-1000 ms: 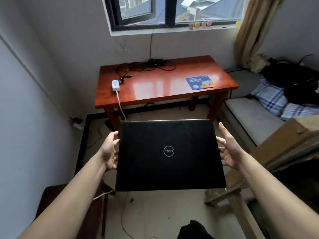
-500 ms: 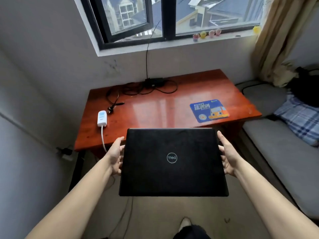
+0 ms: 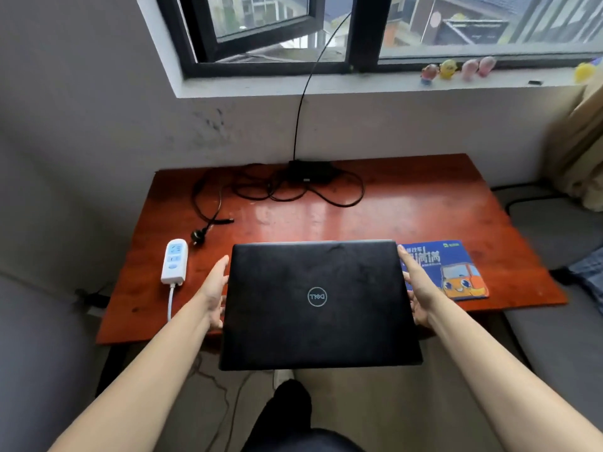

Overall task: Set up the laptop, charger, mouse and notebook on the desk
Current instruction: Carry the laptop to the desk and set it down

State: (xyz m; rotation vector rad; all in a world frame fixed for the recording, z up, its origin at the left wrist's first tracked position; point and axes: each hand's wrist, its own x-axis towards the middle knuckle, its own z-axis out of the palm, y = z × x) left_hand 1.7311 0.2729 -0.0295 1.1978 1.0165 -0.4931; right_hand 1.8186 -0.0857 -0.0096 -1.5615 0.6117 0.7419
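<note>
A closed black laptop [image 3: 318, 305] with a round logo on its lid hangs level over the front edge of the red-brown wooden desk [image 3: 408, 210]. My left hand [image 3: 215, 290] presses on its left edge and my right hand [image 3: 416, 288] on its right edge, so both hold it up. A black charger brick [image 3: 310, 171] lies at the back middle of the desk with its cables looped around it, and its plug [image 3: 199, 238] rests near the left side. No mouse or notebook is in view.
A white power strip [image 3: 175, 261] lies on the desk's left front, its cord dropping to the floor. A blue mouse pad [image 3: 452, 272] sits at the right front, partly behind my right hand. A grey bed [image 3: 554, 321] borders the desk's right side. Small toy figures [image 3: 456, 70] line the window sill.
I have walked up to the desk with the laptop in both hands. The laptop, earlier held over the floor, now overlaps the desk's front edge and hides part of the mouse pad.
</note>
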